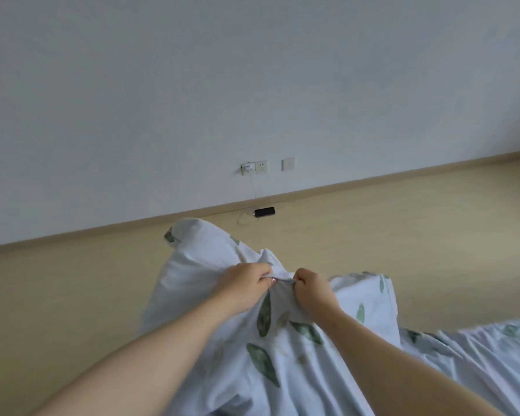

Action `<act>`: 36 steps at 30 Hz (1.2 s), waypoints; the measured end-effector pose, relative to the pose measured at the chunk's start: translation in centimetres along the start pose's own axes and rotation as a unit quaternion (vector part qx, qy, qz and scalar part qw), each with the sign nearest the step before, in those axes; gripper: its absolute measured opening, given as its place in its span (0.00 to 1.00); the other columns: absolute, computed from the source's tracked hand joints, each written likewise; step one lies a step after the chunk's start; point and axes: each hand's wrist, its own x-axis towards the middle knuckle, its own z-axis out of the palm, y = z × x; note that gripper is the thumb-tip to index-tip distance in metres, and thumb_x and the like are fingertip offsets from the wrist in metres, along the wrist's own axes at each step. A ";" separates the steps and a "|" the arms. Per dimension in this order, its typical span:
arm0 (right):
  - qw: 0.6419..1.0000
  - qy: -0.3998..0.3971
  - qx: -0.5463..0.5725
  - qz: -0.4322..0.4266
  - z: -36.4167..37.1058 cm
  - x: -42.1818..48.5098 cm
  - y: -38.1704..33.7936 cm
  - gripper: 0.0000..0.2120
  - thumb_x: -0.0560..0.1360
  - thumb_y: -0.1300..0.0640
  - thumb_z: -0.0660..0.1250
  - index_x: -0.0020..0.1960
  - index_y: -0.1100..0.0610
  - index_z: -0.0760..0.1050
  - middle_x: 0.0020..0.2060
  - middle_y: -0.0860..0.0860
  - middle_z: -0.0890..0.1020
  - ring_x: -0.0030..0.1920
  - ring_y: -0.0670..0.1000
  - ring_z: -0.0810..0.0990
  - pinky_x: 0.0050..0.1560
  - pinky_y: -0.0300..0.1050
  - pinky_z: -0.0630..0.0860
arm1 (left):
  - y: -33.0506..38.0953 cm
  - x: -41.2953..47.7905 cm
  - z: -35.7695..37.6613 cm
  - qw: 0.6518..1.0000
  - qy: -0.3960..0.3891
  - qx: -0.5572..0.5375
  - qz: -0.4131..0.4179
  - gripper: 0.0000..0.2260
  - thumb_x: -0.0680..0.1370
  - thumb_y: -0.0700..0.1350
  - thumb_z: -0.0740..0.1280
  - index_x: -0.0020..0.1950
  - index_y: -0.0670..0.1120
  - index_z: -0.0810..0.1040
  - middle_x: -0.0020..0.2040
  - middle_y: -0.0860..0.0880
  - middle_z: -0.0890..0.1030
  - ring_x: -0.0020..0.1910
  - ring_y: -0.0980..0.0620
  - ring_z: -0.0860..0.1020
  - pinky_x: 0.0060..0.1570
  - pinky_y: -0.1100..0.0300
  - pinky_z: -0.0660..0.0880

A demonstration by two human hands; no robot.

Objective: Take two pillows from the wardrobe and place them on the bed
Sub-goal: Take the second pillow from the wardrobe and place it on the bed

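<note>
Your left hand [243, 283] and right hand [312, 288] meet at near centre, each with fingers curled, pinching one bunched fold of the white cloth pillow printed with green leaves [198, 265]. It is held up over the pale wooden floor [72, 280], beside matching rumpled bedding [478, 349] at near right. Farther off, a black phone [264, 211] lies on the floor by the wall, cabled to a white socket [254, 167].

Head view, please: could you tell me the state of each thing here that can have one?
Left hand: pinching the leaf-print cloth.
Right hand: pinching the leaf-print cloth.
Leaf-print cloth: bunched, held up by its top fold.
Phone: lying on the floor, cable attached.
Charger: plugged into the wall socket.
</note>
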 end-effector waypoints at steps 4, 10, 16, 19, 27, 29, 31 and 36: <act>0.999 0.020 -0.026 0.017 -3.0 5.0 1.2 0.16 0.74 0.65 0.53 0.29 0.54 0.57 0.41 0.61 0.74 0.42 0.54 0.69 0.41 0.44 0.64 | 2.1 7.0 -0.1 0.999 -0.044 0.001 -0.001 0.12 0.77 0.51 0.62 0.44 0.42 0.75 0.44 0.44 0.80 0.48 0.42 0.77 0.45 0.55 0.70; 0.993 0.073 -0.028 0.083 -6.9 12.7 2.5 0.15 0.75 0.63 0.52 0.30 0.53 0.58 0.46 0.61 0.79 0.42 0.55 0.70 0.44 0.45 0.66 | 4.4 17.9 -0.2 0.993 -0.107 0.002 0.044 0.13 0.77 0.51 0.62 0.33 0.47 0.69 0.33 0.50 0.73 0.40 0.46 0.72 0.40 0.57 0.64; 0.980 0.112 -0.014 0.163 -11.0 23.2 3.0 0.14 0.74 0.63 0.53 0.30 0.54 0.59 0.41 0.58 0.74 0.42 0.56 0.70 0.44 0.45 0.67 | 6.4 31.7 -0.5 0.976 -0.172 0.012 0.131 0.16 0.77 0.46 0.62 0.31 0.46 0.63 0.30 0.50 0.67 0.38 0.48 0.68 0.38 0.58 0.61; 0.970 0.125 -0.010 0.207 -13.4 28.1 3.1 0.14 0.73 0.63 0.53 0.30 0.54 0.61 0.49 0.62 0.80 0.44 0.56 0.70 0.46 0.45 0.67 | 7.8 38.2 -0.7 0.965 -0.208 0.017 0.161 0.11 0.77 0.46 0.62 0.36 0.44 0.70 0.33 0.49 0.70 0.40 0.48 0.70 0.40 0.58 0.63; 0.942 0.158 0.024 0.296 -19.4 35.3 6.7 0.10 0.74 0.63 0.52 0.40 0.56 0.70 0.52 0.60 0.80 0.50 0.58 0.75 0.48 0.45 0.68 | 14.3 49.6 1.7 0.931 -0.268 0.073 0.239 0.17 0.77 0.47 0.61 0.29 0.48 0.62 0.31 0.52 0.69 0.39 0.46 0.71 0.39 0.56 0.63; 0.931 0.172 0.040 0.320 -21.7 36.7 8.3 0.10 0.74 0.63 0.52 0.40 0.57 0.70 0.50 0.59 0.80 0.46 0.56 0.73 0.46 0.44 0.68 | 17.0 52.2 2.9 0.919 -0.284 0.088 0.258 0.17 0.77 0.48 0.60 0.29 0.49 0.62 0.32 0.51 0.71 0.40 0.45 0.72 0.39 0.56 0.64; 0.923 0.181 0.052 0.335 -24.2 38.0 10.2 0.11 0.73 0.63 0.52 0.36 0.56 0.69 0.46 0.57 0.79 0.45 0.55 0.72 0.47 0.45 0.69 | 20.0 54.5 4.0 0.911 -0.294 0.099 0.272 0.17 0.77 0.47 0.60 0.29 0.50 0.62 0.39 0.45 0.78 0.44 0.43 0.74 0.40 0.56 0.64; 0.906 0.197 0.081 0.365 -32.6 41.8 16.2 0.13 0.72 0.64 0.52 0.31 0.52 0.65 0.42 0.57 0.78 0.44 0.56 0.73 0.50 0.47 0.73 | 29.4 60.9 7.7 0.890 -0.321 0.121 0.301 0.13 0.77 0.47 0.60 0.33 0.46 0.68 0.48 0.38 0.80 0.41 0.47 0.71 0.40 0.57 0.64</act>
